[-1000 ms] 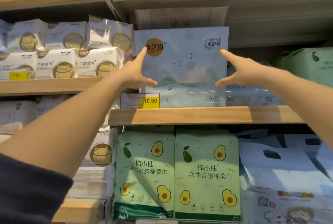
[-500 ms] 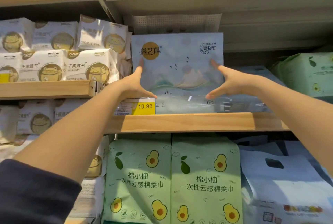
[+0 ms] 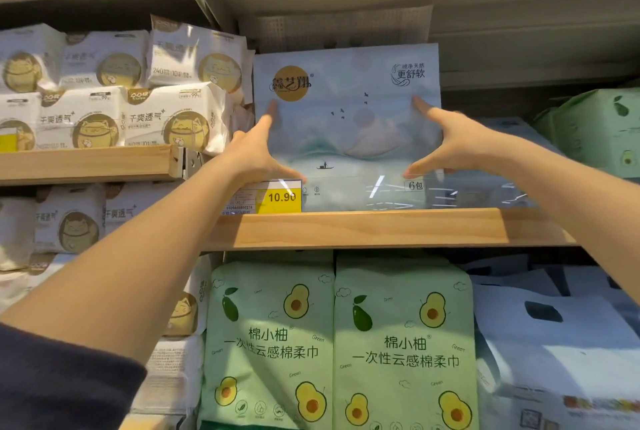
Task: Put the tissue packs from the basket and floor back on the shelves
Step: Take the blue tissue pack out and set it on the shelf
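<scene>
Single head-worn view, facing forward and slightly up, close to wooden shelf (image 3: pixel 363 227) at arm's reach

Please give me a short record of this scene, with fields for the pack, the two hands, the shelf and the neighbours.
pack: pale blue tissue pack, upright on the shelf
left hand: open, on the pack's left side
right hand: open, on the pack's right side
shelf: wooden shelf, yellow price tag reads 10.90
below: two green avocado packs
left: white cat-print packs
</scene>
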Available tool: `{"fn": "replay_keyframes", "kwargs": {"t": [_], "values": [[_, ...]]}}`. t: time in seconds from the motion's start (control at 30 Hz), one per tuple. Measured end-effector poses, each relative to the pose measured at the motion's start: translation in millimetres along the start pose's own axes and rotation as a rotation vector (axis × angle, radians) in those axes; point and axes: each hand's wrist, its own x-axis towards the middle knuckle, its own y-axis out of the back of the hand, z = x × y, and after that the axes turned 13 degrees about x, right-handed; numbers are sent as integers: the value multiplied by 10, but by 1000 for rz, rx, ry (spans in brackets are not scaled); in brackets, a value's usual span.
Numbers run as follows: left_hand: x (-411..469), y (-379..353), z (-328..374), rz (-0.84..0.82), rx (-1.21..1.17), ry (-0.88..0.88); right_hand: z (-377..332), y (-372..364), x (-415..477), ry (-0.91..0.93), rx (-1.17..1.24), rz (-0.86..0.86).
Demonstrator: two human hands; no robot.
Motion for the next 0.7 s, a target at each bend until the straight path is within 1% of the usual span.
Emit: {"fn": "replay_keyframes", "kwargs": {"t": [0.07, 0.2, 0.27, 0.53, 0.7], "values": [[-17, 13, 17, 20, -3, 12, -6, -1, -12, 21, -5, 21], [7, 24, 52, -74, 66, 48, 28, -23, 24, 18, -136, 12], [22, 15, 64, -84, 66, 61, 39, -34, 36, 8, -159, -9], [6, -2, 76, -21, 17, 36, 22, -45, 25, 9, -191, -22], [-24, -1, 56, 59, -19, 29, 3, -47, -10, -14, -101, 5]]}}
